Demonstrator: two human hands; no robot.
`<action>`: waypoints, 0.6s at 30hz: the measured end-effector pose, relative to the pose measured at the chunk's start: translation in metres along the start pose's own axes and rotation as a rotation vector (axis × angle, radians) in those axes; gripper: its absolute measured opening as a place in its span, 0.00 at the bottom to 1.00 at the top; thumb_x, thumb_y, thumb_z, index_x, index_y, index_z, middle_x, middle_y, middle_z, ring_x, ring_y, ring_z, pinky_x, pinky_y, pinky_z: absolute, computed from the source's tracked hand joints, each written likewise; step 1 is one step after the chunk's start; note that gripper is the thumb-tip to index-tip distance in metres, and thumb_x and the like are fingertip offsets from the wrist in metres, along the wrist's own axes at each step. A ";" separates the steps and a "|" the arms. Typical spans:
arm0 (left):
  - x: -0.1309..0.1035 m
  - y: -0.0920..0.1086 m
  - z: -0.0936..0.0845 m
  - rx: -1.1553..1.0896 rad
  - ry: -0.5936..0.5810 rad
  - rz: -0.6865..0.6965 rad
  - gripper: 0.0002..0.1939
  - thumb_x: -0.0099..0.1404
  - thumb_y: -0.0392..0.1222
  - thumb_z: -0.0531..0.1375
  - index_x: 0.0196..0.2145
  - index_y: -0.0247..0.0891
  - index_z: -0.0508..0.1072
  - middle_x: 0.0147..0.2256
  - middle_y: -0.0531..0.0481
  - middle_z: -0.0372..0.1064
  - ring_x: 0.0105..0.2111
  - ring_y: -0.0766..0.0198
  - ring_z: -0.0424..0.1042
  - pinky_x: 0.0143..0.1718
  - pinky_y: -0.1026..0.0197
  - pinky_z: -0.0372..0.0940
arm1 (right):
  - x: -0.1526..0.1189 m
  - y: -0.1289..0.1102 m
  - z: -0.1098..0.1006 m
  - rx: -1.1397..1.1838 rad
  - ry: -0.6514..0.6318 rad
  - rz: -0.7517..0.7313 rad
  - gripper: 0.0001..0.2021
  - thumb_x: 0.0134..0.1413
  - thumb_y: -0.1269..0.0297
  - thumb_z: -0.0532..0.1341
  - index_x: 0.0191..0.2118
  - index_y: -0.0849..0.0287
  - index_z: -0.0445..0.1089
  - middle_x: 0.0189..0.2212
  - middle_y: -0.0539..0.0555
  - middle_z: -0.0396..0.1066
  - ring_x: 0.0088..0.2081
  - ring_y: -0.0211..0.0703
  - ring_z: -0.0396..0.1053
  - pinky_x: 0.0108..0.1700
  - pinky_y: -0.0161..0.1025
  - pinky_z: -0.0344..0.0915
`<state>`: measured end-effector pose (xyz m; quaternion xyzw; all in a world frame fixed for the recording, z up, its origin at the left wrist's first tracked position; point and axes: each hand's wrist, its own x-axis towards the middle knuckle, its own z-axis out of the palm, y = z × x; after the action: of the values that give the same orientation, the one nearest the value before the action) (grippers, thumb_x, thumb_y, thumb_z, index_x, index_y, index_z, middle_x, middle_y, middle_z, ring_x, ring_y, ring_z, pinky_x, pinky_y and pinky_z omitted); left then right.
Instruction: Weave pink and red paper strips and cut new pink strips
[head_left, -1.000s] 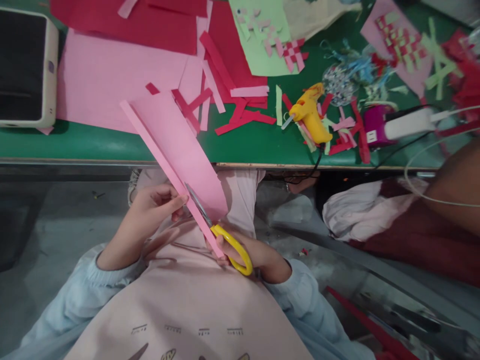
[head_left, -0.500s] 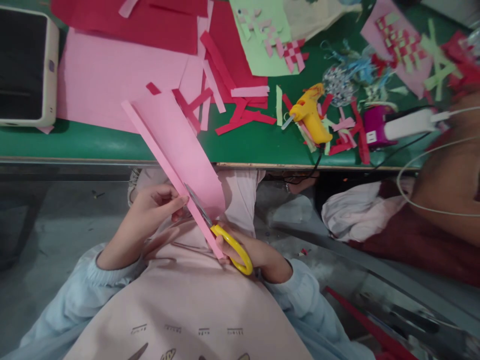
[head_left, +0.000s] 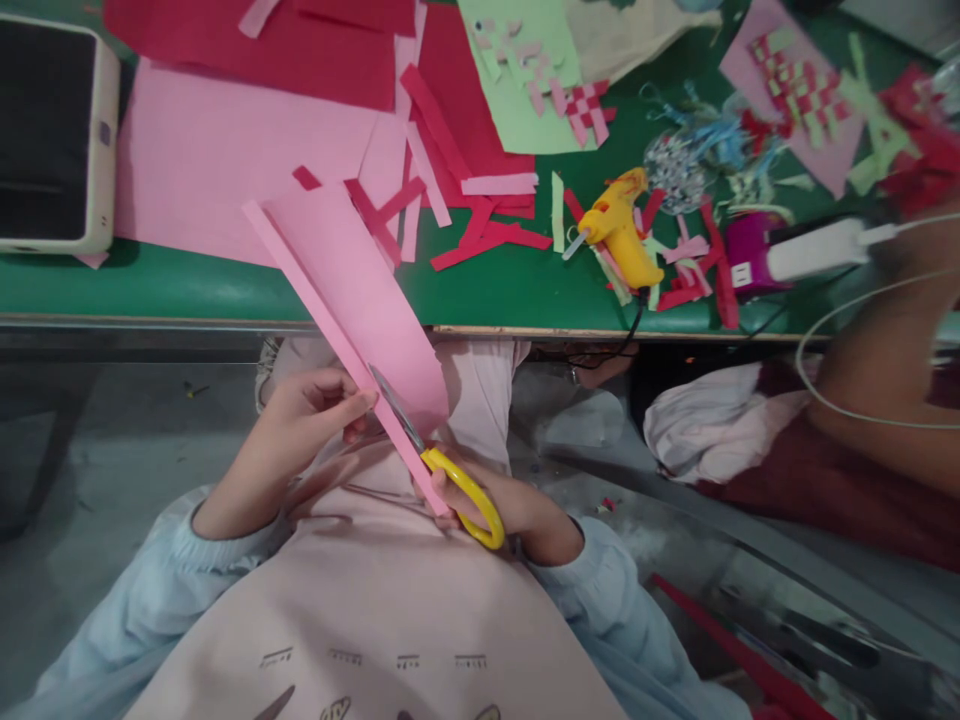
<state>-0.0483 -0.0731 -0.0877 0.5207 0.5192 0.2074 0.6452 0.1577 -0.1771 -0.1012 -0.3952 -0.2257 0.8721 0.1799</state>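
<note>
A long sheet of pink paper hangs over the table edge toward my lap, its left edge partly slit into a narrow strip. My left hand pinches that strip between thumb and fingers, close to the scissor tips. Yellow-handled scissors are gripped in my right hand, their metal blades lying along the cut between strip and sheet. The strip's lower end reaches down to the fingers of my right hand. Some of those fingers are hidden behind the handle and paper.
On the green table lie a yellow glue gun, red paper strips, a large pink sheet, a light green sheet with woven pieces, and a tablet-like device. Another person's arm is at the right.
My hands, the scissors and the pink paper look almost still. At the right, the other person's arm has shifted slightly.
</note>
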 end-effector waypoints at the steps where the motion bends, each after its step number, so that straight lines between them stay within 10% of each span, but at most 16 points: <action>1: 0.000 0.000 0.000 0.000 0.000 0.001 0.18 0.64 0.46 0.65 0.19 0.39 0.71 0.17 0.54 0.64 0.19 0.68 0.63 0.22 0.66 0.61 | 0.000 -0.001 0.001 0.005 -0.002 0.006 0.34 0.49 0.26 0.59 0.38 0.56 0.57 0.21 0.41 0.56 0.20 0.30 0.54 0.23 0.32 0.52; 18: 0.001 -0.001 0.000 -0.007 -0.005 0.017 0.18 0.63 0.45 0.65 0.18 0.39 0.70 0.16 0.54 0.64 0.18 0.69 0.63 0.21 0.66 0.60 | 0.005 0.002 -0.002 0.073 -0.022 0.081 0.37 0.47 0.20 0.52 0.35 0.55 0.56 0.20 0.41 0.56 0.19 0.30 0.54 0.23 0.34 0.52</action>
<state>-0.0485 -0.0724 -0.0892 0.5234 0.5124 0.2133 0.6466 0.1564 -0.1756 -0.1062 -0.3874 -0.1796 0.8906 0.1563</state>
